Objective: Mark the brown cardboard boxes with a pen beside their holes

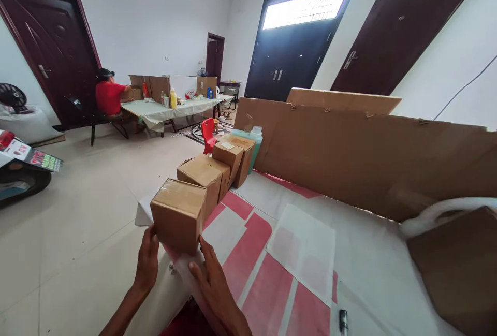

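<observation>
A small closed cardboard box (175,217) stands at the near left edge of the table, with tape along its top. My left hand (147,259) has its fingers against the box's left side. On the opposite side my right hand (213,276) presses its fingertips near the lower right edge, so the box is between both hands. Directly behind it stands a second cardboard box (202,173), and further back come more boxes (229,156) in a row. A translucent plastic jug (254,144) with greenish liquid is at the row's far end.
A tall cardboard panel (349,160) runs along the table's far side. A white sheet (303,253) and a black marker (343,321) lie on the red-and-white table covering. A dark brown box (458,268) is at right. A person in red (108,95) sits at another table (171,113).
</observation>
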Motion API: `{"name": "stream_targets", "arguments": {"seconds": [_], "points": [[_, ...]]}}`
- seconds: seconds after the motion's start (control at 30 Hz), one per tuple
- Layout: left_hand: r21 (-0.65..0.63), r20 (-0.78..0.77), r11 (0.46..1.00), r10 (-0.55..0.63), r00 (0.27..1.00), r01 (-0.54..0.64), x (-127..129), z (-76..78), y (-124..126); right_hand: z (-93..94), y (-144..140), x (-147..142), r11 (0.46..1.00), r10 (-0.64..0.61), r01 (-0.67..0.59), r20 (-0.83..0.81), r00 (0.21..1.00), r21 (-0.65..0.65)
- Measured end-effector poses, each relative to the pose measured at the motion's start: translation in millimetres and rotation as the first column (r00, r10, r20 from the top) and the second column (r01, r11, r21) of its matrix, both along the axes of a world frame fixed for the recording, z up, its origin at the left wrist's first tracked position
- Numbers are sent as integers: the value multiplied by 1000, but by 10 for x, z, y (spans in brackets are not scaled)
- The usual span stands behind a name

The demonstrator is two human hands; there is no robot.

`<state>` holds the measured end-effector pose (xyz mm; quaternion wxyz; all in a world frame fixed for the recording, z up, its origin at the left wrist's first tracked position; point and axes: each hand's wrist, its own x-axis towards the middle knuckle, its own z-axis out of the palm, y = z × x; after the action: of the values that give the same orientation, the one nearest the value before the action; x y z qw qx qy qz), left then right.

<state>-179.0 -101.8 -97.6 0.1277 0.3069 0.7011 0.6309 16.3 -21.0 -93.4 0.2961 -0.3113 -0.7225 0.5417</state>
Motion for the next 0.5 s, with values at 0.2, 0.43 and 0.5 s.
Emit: {"name": "stream_targets", "arguments": {"seconds": [0.2,0.43,0.5], "points": [[-43,-152,951,-309,939,307,920,-368,-558,-259,-418,945,929,-355,347,-41,934,-126],[-187,-168,528,-848,502,828,1397,-211,-24,7,-325,1916,702,-695,698,78,715,-146],[-179,-151,495,-868,473,850,1518,-115,214,38,-188,2011,689,-712,712,59,700,-132]]}}
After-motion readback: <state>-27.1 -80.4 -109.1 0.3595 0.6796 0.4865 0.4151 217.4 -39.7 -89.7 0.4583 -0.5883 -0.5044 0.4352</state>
